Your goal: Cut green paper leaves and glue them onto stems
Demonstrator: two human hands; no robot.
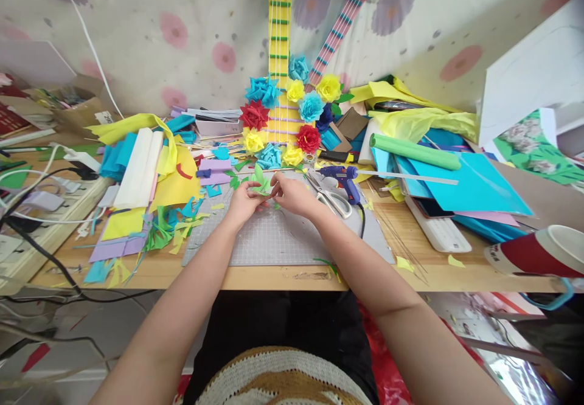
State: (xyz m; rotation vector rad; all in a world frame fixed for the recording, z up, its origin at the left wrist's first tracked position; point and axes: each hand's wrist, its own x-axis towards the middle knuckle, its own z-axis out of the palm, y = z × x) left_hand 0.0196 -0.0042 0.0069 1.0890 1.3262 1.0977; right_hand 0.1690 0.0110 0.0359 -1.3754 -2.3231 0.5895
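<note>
My left hand [244,201] and my right hand [292,193] meet over a grey cutting mat [274,241]. Both pinch a small green paper leaf piece [261,182] between their fingertips. Just behind it stands a paper guitar [279,58] with yellow neck, ringed by red, blue and yellow paper flowers [274,122]. Scissors [331,197] lie right of my right hand. A blue glue gun [344,179] rests beside them.
Coloured paper sheets, a white roll [139,165] and scraps crowd the left. A green roll [413,151], cyan sheets [469,186] and a white keyboard [438,230] lie right. A red cup [533,252] sits at the right edge. Cables and a power strip [41,201] lie far left.
</note>
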